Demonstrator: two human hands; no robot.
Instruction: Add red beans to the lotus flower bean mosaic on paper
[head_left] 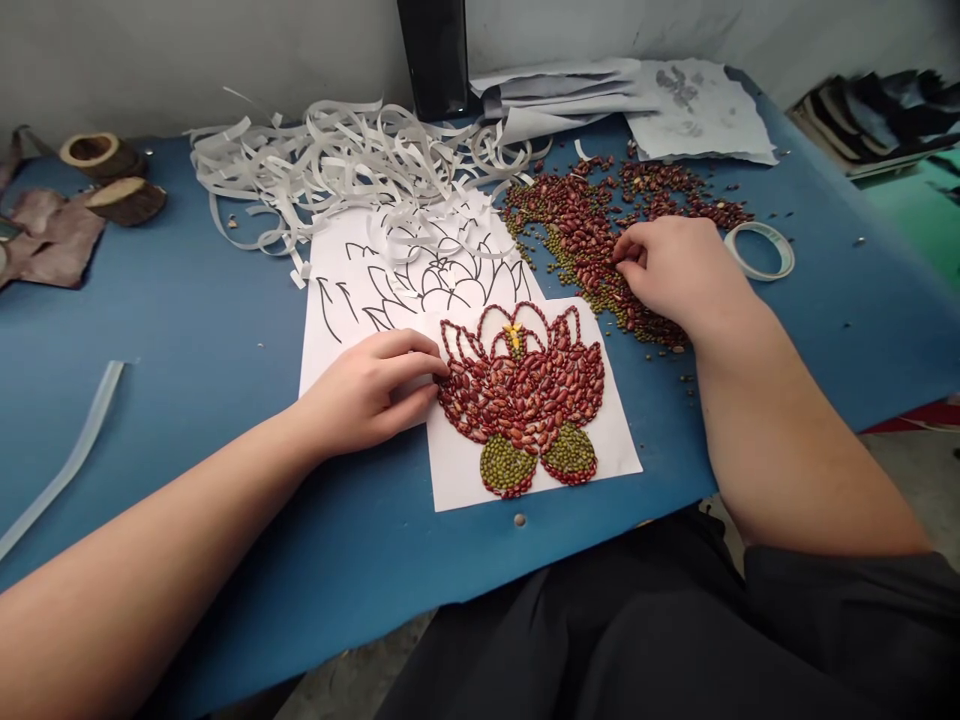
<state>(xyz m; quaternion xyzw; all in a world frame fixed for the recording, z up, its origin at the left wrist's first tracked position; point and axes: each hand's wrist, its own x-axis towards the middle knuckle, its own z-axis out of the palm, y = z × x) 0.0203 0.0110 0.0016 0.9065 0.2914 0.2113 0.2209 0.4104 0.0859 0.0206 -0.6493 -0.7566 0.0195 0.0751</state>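
A white sheet bears a flower picture made of beans (pixel 525 395): dark red speckled beans fill the petals, and two round leaves below are of small green beans. My left hand (pixel 382 385) rests at its left edge, fingers stretched out and fingertips touching the outer red beans. At the upper right, my right hand (pixel 671 265) reaches into a loose pile of red and green beans (pixel 585 235). Its thumb and forefinger are pinched together among them; what lies between the tips is hidden. Under the bean picture is a larger sheet with a flower line drawing (pixel 360 285).
Curled white paper strips (pixel 330 160) are heaped behind the drawing. A tape roll (pixel 760 250) lies right of my right hand. Folded papers (pixel 697 105) and a black upright object (pixel 433 55) stand at the back. Wooden pieces (pixel 127 200) sit far left, above a clear strip (pixel 67 460).
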